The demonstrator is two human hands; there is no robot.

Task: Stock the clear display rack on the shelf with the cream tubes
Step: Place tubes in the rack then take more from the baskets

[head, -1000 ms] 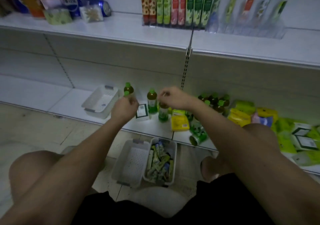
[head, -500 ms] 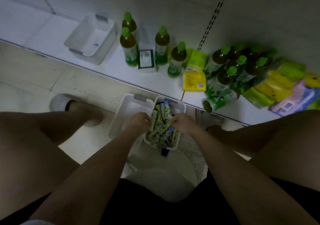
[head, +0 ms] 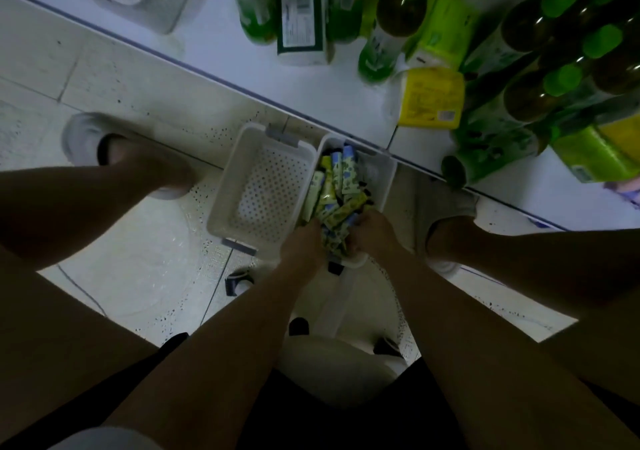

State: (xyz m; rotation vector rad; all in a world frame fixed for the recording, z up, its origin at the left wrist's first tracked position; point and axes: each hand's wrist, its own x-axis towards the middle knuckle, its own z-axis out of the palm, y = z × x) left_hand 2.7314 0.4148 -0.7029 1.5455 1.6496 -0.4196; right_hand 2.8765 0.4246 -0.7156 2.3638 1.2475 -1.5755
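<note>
Both hands, left hand (head: 304,241) and right hand (head: 372,233), are digging into cream tubes (head: 334,200) lying lengthwise away in the basket (head: 389,179); grips indiscernible.

We are reaching both forearms down and forward, our left hand (head: 304,241) and right hand (head: 372,231) curling close together, fingers hidden.

The scene is dim with a bluish cast. My forearms and thighs fall nearly black, while the floor (head: 145,79) and shelf (head: 221,27) catch pale light. The bottles (head: 398,16) at top blur softly, and the wide lens bends the shelf's edge.
</note>
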